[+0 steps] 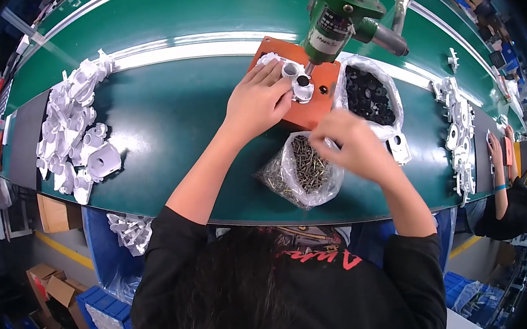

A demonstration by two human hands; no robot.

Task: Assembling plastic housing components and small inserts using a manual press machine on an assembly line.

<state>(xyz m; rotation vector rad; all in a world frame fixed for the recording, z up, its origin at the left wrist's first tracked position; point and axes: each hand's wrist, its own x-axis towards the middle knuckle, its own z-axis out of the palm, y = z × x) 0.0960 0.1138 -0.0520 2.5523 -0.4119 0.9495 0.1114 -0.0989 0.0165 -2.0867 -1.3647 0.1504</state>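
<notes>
My left hand (259, 99) lies over a white plastic part (289, 70), its fingers along the left side and the thumb at the near edge, holding it on an orange block (309, 114). A black round piece (302, 81) sits on that part, directly beneath the metal tip of a green press-like machine (331, 31). My right hand (352, 144) is above the right side of an open clear bag of screws (308, 165). Its fingers are curled together and slightly blurred; whatever they may hold is hidden.
A clear bag of black plastic pieces (367, 94) stands right of the block, a white part (399, 148) beside it. White parts are heaped on the left (76, 124) and lined up on the right (458, 134). Another person (506, 200) works at the far right.
</notes>
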